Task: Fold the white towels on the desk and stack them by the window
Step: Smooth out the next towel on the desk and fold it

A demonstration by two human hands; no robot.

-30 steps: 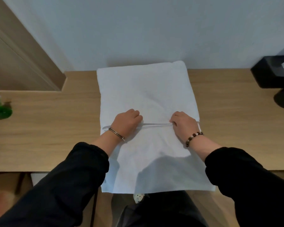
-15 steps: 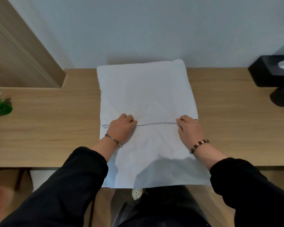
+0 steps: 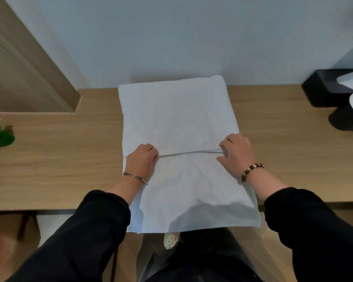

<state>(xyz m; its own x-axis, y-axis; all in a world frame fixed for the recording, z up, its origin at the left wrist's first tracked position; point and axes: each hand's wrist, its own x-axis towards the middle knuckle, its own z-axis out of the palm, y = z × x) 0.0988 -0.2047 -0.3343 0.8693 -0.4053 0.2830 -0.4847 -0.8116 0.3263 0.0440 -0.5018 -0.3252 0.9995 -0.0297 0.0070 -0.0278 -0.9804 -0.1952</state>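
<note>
White towel (image 3: 177,119) on the worktop (image 3: 49,159), running from the wall at 12 o'clock to overhang the edge at 6 o'clock. Left grip (image 3: 142,160) and right grip (image 3: 237,154) each pinch its doubled hem. Probably light, limp and unbreakable, so best held at the hem's ends. No legible writing; the label on the bottle (image 3: 3,137) at 9 o'clock is blurred.

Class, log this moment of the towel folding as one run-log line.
stage: mid-fold | left hand: grips towel edge | right hand: grips towel edge | white towel: on desk, near end overhanging
</note>
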